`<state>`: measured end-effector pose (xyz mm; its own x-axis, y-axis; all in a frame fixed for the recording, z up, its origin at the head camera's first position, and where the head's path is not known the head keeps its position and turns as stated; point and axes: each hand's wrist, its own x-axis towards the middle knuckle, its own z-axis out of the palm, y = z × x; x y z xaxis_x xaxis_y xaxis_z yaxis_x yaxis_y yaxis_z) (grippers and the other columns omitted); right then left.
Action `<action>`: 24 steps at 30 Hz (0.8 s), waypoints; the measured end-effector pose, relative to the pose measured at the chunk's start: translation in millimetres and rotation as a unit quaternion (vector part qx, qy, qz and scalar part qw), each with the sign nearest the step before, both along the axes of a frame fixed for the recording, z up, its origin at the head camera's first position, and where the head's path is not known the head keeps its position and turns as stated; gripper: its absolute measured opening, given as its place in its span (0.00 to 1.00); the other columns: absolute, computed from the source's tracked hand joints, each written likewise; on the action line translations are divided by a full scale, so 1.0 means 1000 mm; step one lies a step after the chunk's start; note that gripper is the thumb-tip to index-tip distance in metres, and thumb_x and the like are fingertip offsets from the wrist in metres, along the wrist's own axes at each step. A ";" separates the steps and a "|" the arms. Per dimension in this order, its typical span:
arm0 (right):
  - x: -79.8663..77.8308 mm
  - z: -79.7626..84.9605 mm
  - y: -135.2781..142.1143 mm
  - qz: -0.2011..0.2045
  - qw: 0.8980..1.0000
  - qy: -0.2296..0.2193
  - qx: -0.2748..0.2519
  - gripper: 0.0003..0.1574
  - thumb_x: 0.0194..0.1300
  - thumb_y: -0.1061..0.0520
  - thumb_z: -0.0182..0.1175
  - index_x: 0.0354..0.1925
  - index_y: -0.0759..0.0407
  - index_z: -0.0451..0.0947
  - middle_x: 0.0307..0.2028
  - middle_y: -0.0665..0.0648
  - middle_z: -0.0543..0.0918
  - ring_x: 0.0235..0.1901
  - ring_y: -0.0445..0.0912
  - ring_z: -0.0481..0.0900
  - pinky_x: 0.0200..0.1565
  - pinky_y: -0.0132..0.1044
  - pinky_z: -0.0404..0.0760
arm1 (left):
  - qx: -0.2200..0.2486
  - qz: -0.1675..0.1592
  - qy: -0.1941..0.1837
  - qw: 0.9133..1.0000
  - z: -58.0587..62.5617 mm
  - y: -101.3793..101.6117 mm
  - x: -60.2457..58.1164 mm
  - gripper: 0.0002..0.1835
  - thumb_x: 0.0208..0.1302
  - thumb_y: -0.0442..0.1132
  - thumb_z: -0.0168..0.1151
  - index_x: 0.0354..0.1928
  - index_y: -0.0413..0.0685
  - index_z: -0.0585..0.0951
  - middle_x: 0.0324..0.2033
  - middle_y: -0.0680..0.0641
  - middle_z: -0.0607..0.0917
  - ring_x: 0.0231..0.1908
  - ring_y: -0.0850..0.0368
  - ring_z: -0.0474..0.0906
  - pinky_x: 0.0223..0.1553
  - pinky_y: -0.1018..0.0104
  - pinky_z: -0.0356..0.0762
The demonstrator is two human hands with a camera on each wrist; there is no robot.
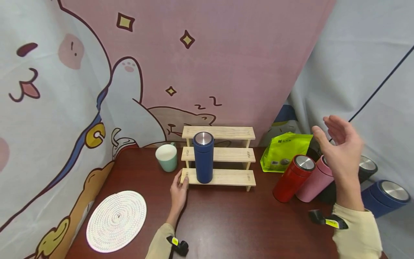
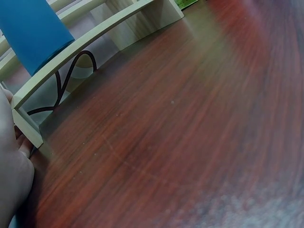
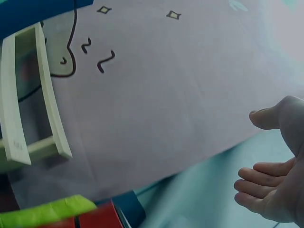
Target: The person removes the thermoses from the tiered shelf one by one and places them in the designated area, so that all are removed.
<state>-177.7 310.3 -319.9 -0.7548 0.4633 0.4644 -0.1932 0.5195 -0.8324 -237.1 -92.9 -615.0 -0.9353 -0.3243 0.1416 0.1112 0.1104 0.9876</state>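
A three-tier wooden display rack (image 1: 231, 176) stands at the middle of the table, with a blue thermos (image 1: 204, 160) upright on its lowest step. My left hand (image 1: 178, 192) grips the left end of that step, thumb on top; in the left wrist view some fingers (image 2: 23, 146) show behind the rack's end panel. My right hand (image 1: 344, 151) is raised at the right, holding nothing, thumb apart from the fingers. Below and beside it lean a red thermos (image 1: 292, 180), a pink thermos (image 1: 315, 181), a black thermos (image 1: 367, 167) and another blue thermos (image 1: 385, 198).
A mint-green mug (image 1: 168, 163) stands left of the rack. The round white woven mat (image 1: 116, 221) lies at the front left of the table (image 1: 226, 223). A lime-green pouch (image 1: 284, 153) stands right of the rack. Printed cloth (image 1: 242, 72) hangs behind and at both sides.
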 end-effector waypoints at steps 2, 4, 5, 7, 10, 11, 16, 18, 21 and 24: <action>-0.003 0.001 -0.006 0.015 1.000 0.001 0.001 0.33 0.68 0.53 0.67 0.69 0.48 0.72 0.64 0.53 0.79 0.63 0.40 0.76 0.68 0.32 0.70 | 0.000 0.000 0.001 1.000 0.000 0.000 -0.001 0.25 0.73 0.43 0.62 0.70 0.52 0.75 0.64 0.43 0.81 0.60 0.52 0.77 0.56 0.59 0.77; -0.005 0.001 -0.011 0.029 1.000 0.004 0.003 0.34 0.68 0.53 0.67 0.69 0.48 0.72 0.64 0.53 0.79 0.63 0.40 0.76 0.68 0.32 0.70 | 0.000 0.000 0.006 1.000 -0.001 0.000 -0.001 0.25 0.73 0.42 0.62 0.70 0.50 0.75 0.64 0.42 0.80 0.66 0.48 0.73 0.62 0.51 0.74; -0.007 0.001 -0.014 0.036 0.999 0.006 0.003 0.34 0.68 0.53 0.67 0.69 0.48 0.72 0.64 0.53 0.79 0.64 0.40 0.76 0.67 0.32 0.70 | 0.002 -0.001 0.007 1.000 -0.001 0.000 -0.001 0.25 0.73 0.42 0.62 0.70 0.49 0.74 0.65 0.41 0.79 0.67 0.46 0.72 0.65 0.47 0.72; -0.009 0.001 -0.020 0.049 0.999 0.008 0.005 0.34 0.68 0.52 0.67 0.70 0.47 0.71 0.65 0.53 0.79 0.65 0.41 0.75 0.67 0.31 0.70 | 0.001 -0.001 0.011 1.000 -0.001 0.000 -0.001 0.25 0.73 0.41 0.62 0.70 0.48 0.74 0.66 0.40 0.78 0.70 0.43 0.69 0.67 0.42 0.68; -0.013 0.001 -0.028 0.065 0.998 0.013 0.007 0.34 0.68 0.53 0.67 0.70 0.48 0.71 0.64 0.54 0.79 0.65 0.42 0.76 0.66 0.30 0.71 | 0.001 0.000 0.014 1.000 -0.001 0.000 -0.001 0.25 0.73 0.41 0.62 0.69 0.47 0.75 0.67 0.39 0.77 0.71 0.41 0.67 0.69 0.39 0.66; -0.014 0.001 -0.031 0.071 0.997 0.013 0.005 0.34 0.68 0.53 0.66 0.70 0.48 0.71 0.65 0.55 0.79 0.64 0.42 0.76 0.66 0.30 0.71 | 0.000 0.001 0.016 1.000 -0.002 0.000 -0.001 0.25 0.73 0.41 0.62 0.69 0.47 0.74 0.67 0.39 0.77 0.71 0.41 0.67 0.68 0.39 0.65; -0.018 0.001 -0.045 0.094 0.995 0.024 -0.004 0.33 0.69 0.53 0.66 0.69 0.49 0.71 0.65 0.55 0.79 0.65 0.43 0.76 0.65 0.30 0.72 | -0.001 0.001 0.016 1.000 -0.002 -0.001 -0.001 0.25 0.73 0.41 0.62 0.69 0.46 0.74 0.67 0.39 0.77 0.70 0.41 0.68 0.68 0.41 0.67; -0.019 0.001 -0.050 0.103 0.994 0.029 -0.012 0.32 0.69 0.53 0.66 0.69 0.49 0.72 0.65 0.54 0.79 0.65 0.43 0.75 0.66 0.30 0.72 | 0.001 0.000 0.012 1.000 -0.002 0.000 -0.001 0.25 0.73 0.41 0.62 0.70 0.47 0.74 0.67 0.40 0.77 0.71 0.42 0.68 0.68 0.42 0.67; -0.021 0.001 -0.058 0.116 0.992 0.036 -0.026 0.32 0.69 0.54 0.66 0.69 0.50 0.72 0.65 0.54 0.79 0.66 0.44 0.75 0.66 0.32 0.72 | 0.003 -0.002 0.013 1.000 -0.002 0.000 -0.001 0.25 0.74 0.41 0.61 0.70 0.48 0.74 0.67 0.40 0.77 0.71 0.43 0.67 0.69 0.41 0.66; -0.025 -0.001 -0.067 0.126 0.991 0.033 -0.030 0.33 0.69 0.53 0.66 0.70 0.50 0.71 0.66 0.56 0.78 0.66 0.46 0.76 0.67 0.34 0.72 | 0.004 -0.003 0.019 1.000 -0.001 0.000 0.000 0.25 0.74 0.41 0.61 0.70 0.47 0.74 0.67 0.39 0.77 0.71 0.42 0.67 0.69 0.40 0.65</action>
<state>-202.3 243.0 -321.4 -0.8189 0.2932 0.4934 -0.3651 0.3973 -0.8419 -237.3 -92.5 -615.9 -0.9312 -0.3205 0.1739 0.1485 0.1023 0.9836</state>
